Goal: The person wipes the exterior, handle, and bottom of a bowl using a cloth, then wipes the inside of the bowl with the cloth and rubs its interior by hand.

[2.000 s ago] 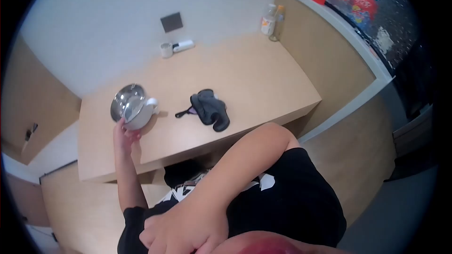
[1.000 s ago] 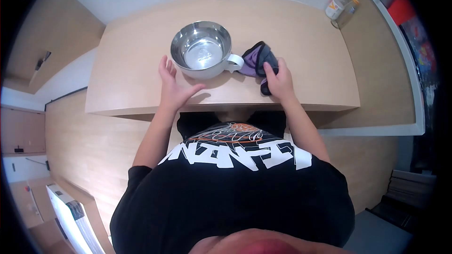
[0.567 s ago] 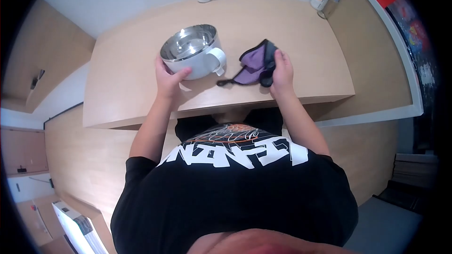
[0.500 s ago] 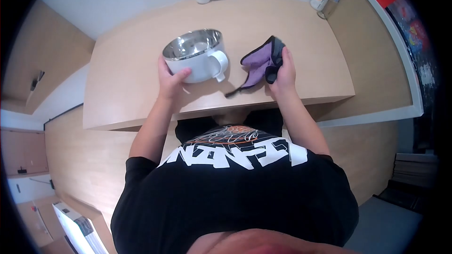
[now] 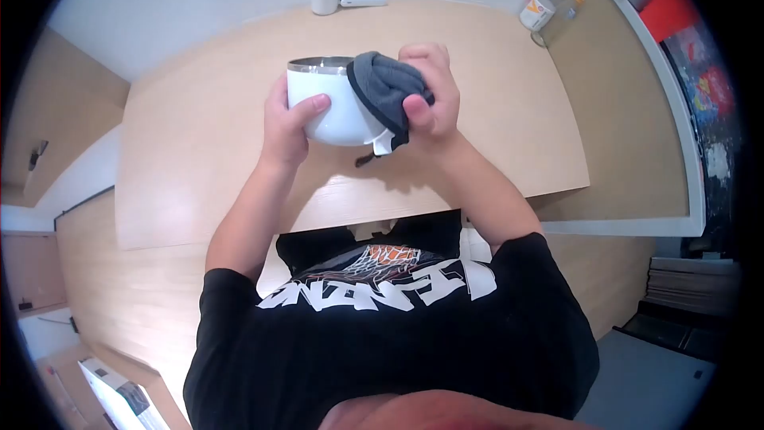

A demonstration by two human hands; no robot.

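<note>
Chiefly, a slip of the steel-lined white bowl (image 5: 328, 107) should be guarded against. It is held near the upper middle of the frame, seemingly lifted off the desk (image 5: 497, 72), on which a shadow is cast, and it is tilted so that its outer wall is turned toward the camera and little of its inside is shown. Since its smooth left side is gripped by the left hand (image 5: 288, 123), it could be twisted loose if its right side were pushed hard. The grey cloth (image 5: 383, 86), draped over the right part of the rim, could be bunched or slid off if pressed unevenly, or snagged on the white handle (image 5: 383, 142), of which only the lower tip is left uncovered. A small black loop (image 5: 364, 160) is seen just below the bowl, where it might be caught.

The left forearm (image 5: 253, 199) is raised from the lower left, with the thumb laid on the near wall and the other fingers wrapped behind, mostly hidden; the bowl is firmly clasped. The right forearm (image 5: 489, 187) is angled up and inward, and the right hand (image 5: 430, 95) is cupped at the cloth's right side. Its fingers are half curled, with the cloth held between them and the thumb; whether the handle is also gripped through it cannot be told.
</note>
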